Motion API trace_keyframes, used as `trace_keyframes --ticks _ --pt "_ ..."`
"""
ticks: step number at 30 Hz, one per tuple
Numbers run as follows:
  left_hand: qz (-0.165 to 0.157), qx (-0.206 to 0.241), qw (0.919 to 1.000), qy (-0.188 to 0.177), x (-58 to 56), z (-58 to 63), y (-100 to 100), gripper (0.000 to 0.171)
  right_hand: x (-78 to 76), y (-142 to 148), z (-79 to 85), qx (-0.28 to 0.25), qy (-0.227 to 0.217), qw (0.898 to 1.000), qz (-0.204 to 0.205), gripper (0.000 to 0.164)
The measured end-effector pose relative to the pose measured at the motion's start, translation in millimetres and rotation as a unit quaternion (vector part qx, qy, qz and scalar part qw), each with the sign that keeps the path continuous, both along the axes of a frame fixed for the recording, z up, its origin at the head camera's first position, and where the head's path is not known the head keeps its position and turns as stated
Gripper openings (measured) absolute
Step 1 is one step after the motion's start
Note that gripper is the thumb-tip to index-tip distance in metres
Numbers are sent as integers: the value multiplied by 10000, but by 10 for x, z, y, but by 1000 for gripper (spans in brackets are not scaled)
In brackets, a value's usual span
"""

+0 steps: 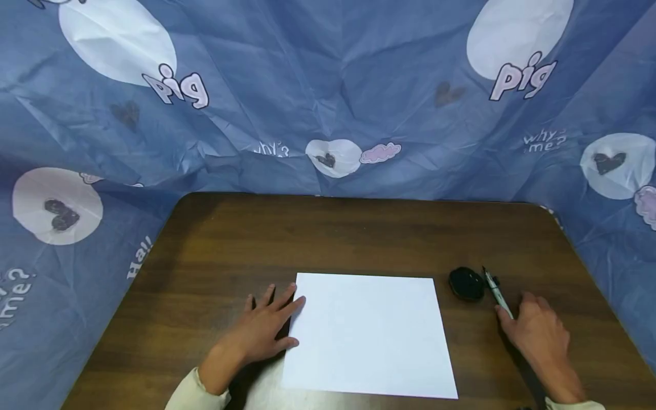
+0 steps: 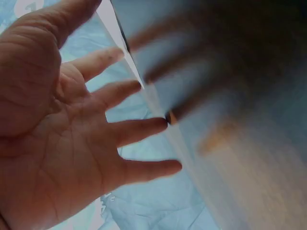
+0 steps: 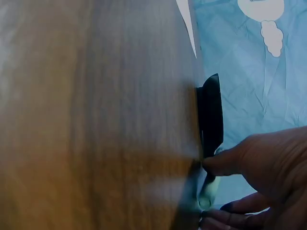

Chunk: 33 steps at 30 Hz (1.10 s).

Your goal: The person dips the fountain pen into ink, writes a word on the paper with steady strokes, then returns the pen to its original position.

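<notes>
- Left hand [image 1: 258,333]: fingers spread, at the paper's [image 1: 369,336] left edge.
- Right hand [image 1: 540,333] pinches the pen [image 1: 497,291].
- Black thing [image 1: 465,283] beside the pen (contents, if any, unclear).

the blue cloth [image 1: 328,97] reads "pig" twice, "why me?" and, at left, what looks like "ha!!"

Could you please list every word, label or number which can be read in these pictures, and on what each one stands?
"pig": blue cloth, upper left of head view
"pig": blue cloth, upper right
"why me?": blue cloth, right
"Ha!!": blue cloth, left
"me?": blue cloth, left edge; the word above is cut off
"why": blue cloth, centre; the rest unclear
Left wrist view, marks on blue cloth: too blurred
Paper, pen: no readable text
</notes>
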State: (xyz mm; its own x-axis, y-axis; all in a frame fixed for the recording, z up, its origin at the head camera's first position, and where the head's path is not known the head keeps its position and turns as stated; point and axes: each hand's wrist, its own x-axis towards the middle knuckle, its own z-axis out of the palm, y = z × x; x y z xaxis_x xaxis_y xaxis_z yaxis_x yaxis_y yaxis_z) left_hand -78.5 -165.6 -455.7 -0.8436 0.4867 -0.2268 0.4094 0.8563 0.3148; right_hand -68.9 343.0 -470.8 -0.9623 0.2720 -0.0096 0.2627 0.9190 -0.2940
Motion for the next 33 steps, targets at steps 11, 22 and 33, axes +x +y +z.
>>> trace_keyframes --ticks 11,22,33 --pt "-303 146 9994 -77 19 27 36 70 14 32 -34 -434 276 9986 114 33" --pt "-297 120 9992 -234 41 26 17 79 33 -116 -24 -710 1626 9829 -487 31" --pt "-172 175 9992 -324 27 6 12 80 -61 -194 32 -1861 4270 8794 -980 19"
